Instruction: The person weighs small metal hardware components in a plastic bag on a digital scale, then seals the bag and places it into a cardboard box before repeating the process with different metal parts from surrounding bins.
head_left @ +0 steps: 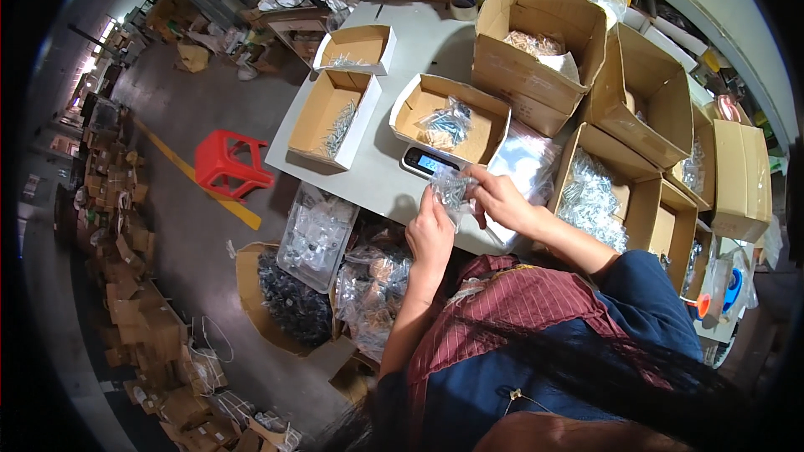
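Note:
Just in front of the table edge, my left hand [430, 236] and my right hand [501, 201] pinch a small clear plastic bag [453, 190] between them. Grey screws show through its film. Right beyond it is a digital scale [428, 162] with a lit blue display. A shallow white cardboard tray [404, 121] stands over the scale's far part, with a bag of screws [449, 124] inside. Flat clear bags [526, 161] lie in a stack by my right hand.
Two open trays with loose screws [337, 130] sit at the left of the table. Several cardboard boxes [536, 75] crowd the right side, one full of bagged screws [590, 201]. Below the table edge are a clear plastic bin [316, 237] and a red stool [232, 165].

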{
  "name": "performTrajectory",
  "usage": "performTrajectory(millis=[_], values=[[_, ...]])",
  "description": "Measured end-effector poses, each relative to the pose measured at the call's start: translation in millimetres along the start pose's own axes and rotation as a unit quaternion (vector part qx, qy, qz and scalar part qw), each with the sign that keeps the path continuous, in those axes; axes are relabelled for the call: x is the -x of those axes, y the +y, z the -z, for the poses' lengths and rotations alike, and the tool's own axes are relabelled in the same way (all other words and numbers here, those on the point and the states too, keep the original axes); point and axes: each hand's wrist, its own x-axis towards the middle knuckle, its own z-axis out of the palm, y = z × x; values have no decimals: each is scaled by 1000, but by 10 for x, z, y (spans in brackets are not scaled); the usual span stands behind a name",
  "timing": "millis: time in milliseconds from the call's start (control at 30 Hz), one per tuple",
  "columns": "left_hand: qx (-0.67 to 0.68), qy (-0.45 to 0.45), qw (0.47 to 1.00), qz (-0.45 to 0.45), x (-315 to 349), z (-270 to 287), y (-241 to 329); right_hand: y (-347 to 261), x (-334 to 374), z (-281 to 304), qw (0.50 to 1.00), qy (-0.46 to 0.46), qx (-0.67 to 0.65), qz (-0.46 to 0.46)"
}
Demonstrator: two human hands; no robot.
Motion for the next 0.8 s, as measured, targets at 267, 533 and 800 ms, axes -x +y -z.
performTrajectory(millis=[267, 533, 800], values=[[48, -3, 998, -49, -31, 3, 22, 69, -117, -1, 956, -11, 271, 111], [121, -1, 992, 23, -136, 19, -171, 97, -995, 265, 937, 135, 281, 154], [138, -11, 989, 47, -204, 28, -207, 709, -1551, 291, 904, 132, 368, 171]])
